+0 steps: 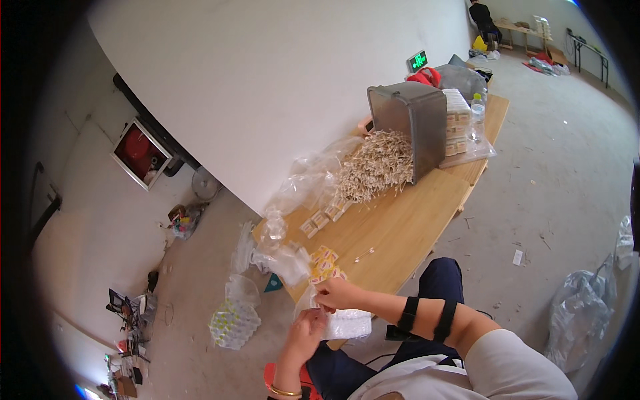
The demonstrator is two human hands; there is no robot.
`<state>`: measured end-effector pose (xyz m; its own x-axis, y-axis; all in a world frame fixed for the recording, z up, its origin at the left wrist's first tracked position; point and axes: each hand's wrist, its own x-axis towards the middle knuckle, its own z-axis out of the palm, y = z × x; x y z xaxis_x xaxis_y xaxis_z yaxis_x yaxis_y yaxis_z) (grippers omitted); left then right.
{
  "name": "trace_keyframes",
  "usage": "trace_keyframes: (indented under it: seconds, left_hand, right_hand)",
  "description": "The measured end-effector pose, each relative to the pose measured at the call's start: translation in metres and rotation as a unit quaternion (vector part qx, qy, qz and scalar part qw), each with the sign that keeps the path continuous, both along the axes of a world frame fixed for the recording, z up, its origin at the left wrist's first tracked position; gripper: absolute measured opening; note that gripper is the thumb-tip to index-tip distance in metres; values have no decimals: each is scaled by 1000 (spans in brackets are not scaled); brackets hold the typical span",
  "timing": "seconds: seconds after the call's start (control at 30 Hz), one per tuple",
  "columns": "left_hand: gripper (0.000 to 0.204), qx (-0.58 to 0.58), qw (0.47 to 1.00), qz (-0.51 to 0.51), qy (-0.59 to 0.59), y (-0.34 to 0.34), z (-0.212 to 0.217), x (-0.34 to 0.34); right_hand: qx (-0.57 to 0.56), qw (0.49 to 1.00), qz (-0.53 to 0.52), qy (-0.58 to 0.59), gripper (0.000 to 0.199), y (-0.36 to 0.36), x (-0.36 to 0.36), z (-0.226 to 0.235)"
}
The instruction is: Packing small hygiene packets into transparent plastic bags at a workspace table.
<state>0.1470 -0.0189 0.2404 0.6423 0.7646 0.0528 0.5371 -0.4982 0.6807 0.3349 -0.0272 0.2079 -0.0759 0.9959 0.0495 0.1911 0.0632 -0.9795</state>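
My right hand (337,293) and my left hand (308,333) meet at the near end of the wooden table, fingers closed in a pinch on the end of a clear plastic bag (350,325). White contents show through the bag, which lies beside my lap. What exactly sits between the fingertips is too small to make out. Just beyond my right hand lies a loose heap of yellow-and-white printed cards (325,262). Left of it is crumpled clear film (287,262). A few single cotton swabs (365,254) lie on the wood.
A grey bin (428,127) lies tipped on the table (407,230), cotton swabs (377,167) spilling out. Small packs (320,222) line the wall side. Behind the bin stand stacked packs (457,123) and a bottle (477,117). A filled plastic bag (235,323) rests on the floor.
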Motion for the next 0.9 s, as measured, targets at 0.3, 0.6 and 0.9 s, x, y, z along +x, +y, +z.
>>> trace_keyframes:
  seconds: [0.3,0.6,0.9]
  left_hand:
    - [19,138,987,75,46,-16,-14,-9]
    - [18,176,983,-43,-10,-3,-1,-14]
    - [18,163,981,102,40,2,5,-18]
  right_hand:
    - [148,985,-63,-65,27,35,11,-31]
    - [88,983,162,-3,45,19,30,-20]
    - [100,992,-4,-77,16,29,23,-17]
